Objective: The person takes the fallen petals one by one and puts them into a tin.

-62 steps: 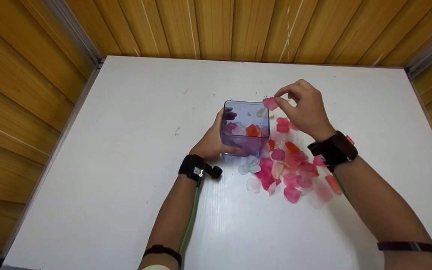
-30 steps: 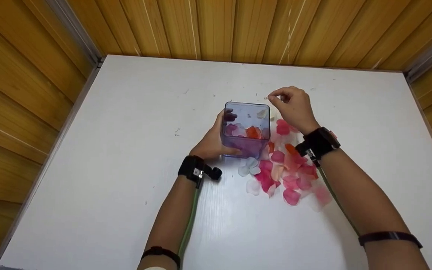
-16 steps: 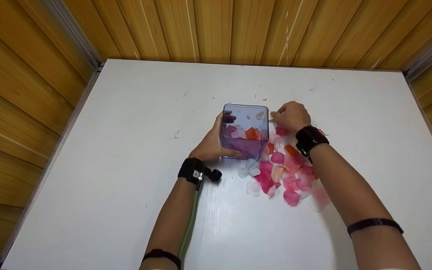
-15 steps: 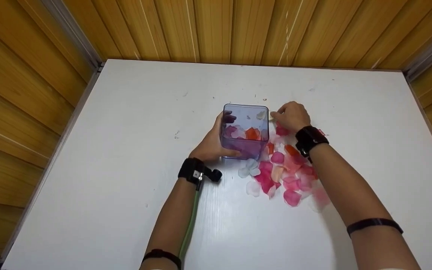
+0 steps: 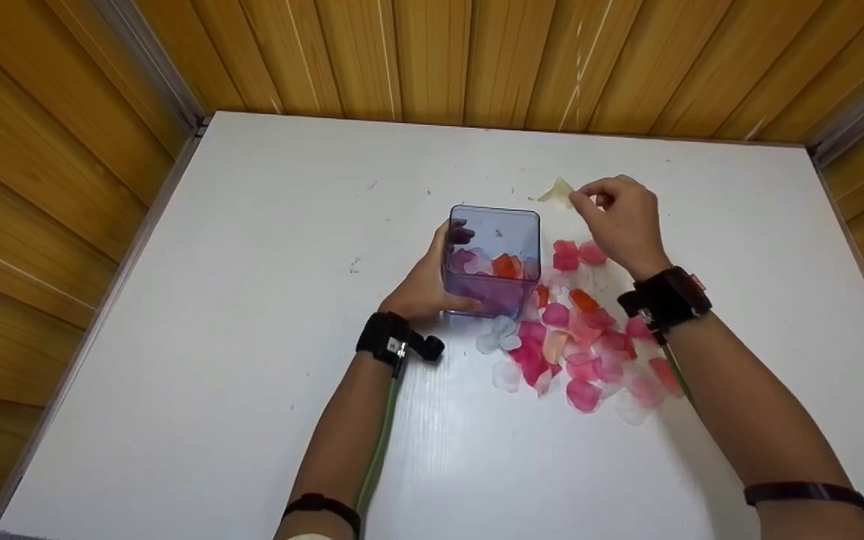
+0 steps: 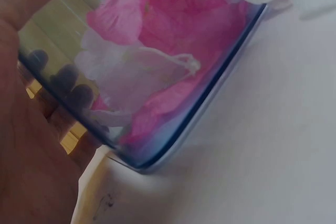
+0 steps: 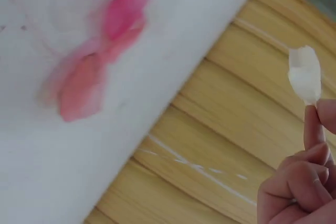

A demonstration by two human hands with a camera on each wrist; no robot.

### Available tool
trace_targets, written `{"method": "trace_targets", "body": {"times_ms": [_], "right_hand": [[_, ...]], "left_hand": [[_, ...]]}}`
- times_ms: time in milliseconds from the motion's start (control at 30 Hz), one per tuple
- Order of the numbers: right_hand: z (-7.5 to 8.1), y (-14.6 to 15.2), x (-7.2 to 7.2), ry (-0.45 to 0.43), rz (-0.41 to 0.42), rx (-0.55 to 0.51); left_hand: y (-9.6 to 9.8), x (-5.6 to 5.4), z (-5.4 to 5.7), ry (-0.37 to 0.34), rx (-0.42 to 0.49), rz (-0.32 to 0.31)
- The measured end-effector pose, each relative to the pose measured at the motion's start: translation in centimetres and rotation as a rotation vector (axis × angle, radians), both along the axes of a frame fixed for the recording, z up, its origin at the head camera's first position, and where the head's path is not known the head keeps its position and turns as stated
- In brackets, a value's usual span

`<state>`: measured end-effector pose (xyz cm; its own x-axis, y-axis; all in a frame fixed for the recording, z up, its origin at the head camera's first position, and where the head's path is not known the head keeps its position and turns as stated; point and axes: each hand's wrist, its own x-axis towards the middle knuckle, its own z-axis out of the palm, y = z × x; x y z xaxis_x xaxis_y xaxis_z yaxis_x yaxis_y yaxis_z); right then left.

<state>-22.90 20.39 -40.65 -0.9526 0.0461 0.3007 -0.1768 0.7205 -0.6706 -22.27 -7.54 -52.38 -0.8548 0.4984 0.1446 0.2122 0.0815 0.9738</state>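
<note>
My left hand (image 5: 426,283) grips a clear bluish square container (image 5: 493,292) from its left side, thumb across the front and fingertips showing through the far wall. Petals inside it, pink, white and an orange one (image 5: 507,265), lie at the bottom; the left wrist view shows pink petals (image 6: 173,19) pressed against the wall. Up and to the right of the container's rim, my right hand (image 5: 622,221) pinches a pale yellow petal (image 5: 558,192) between thumb and index finger. In the right wrist view that petal (image 7: 304,74) stands up from the fingertips.
A loose heap of pink, red, orange and white petals (image 5: 584,366) spreads on the white table (image 5: 252,300) right of the container. A pale bluish flower-shaped petal (image 5: 499,335) lies by its front. Wood-patterned walls (image 5: 432,60) enclose the table's back and sides.
The pink petal in my right hand is gone from it. That hand went down beside the container, took the pale yellow petal off the table and lifted it. My left hand keeps its grip.
</note>
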Motion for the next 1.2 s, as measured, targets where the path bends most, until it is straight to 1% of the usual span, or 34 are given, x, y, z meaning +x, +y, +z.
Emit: {"method": "trace_targets", "body": {"times_ms": [100,167,267,367,500,667,767,833,933,1000,1100,1200], "right_hand": [[1.2,-0.9,1.6,0.097,0.055,-0.052],[1.7,-1.9,2.6,0.127,0.110,-0.062],[2.0,-3.7,3.8,0.128,0.196,-0.038],[2.1,-5.2,4.8,0.117,0.268,0.011],[1.9,-6.5,5.4,0.113,0.322,0.070],[1.7,-6.7,5.4,0.076,0.335,0.093],[1.8,-5.8,5.0,0.073,0.323,0.072],[1.7,-4.6,4.6,0.085,0.295,0.052],[1.1,-2.5,3.7,0.087,0.219,0.047],[0.4,-0.8,3.0,0.069,0.167,0.090],[-0.8,1.6,2.1,-0.012,0.087,0.189],[-2.0,3.7,1.5,-0.126,0.023,0.278]], "left_hand": [[-0.1,-0.1,0.2,0.001,-0.007,0.001],[-0.3,-0.2,0.2,0.004,-0.007,0.004],[-0.4,-0.2,0.2,0.003,-0.009,0.009],[-0.4,0.0,0.2,0.001,-0.013,0.014],[-0.2,0.1,0.1,-0.010,-0.003,0.009],[-0.1,0.1,0.2,-0.013,0.005,0.002],[0.0,0.1,0.3,0.001,0.000,0.007],[0.0,0.0,0.3,0.013,-0.005,0.010],[0.0,0.0,0.4,0.022,-0.009,0.013],[0.0,0.1,0.3,0.019,-0.018,0.012],[0.0,0.2,0.3,0.008,-0.026,0.014],[0.1,0.3,0.2,-0.003,-0.026,0.016]]}}
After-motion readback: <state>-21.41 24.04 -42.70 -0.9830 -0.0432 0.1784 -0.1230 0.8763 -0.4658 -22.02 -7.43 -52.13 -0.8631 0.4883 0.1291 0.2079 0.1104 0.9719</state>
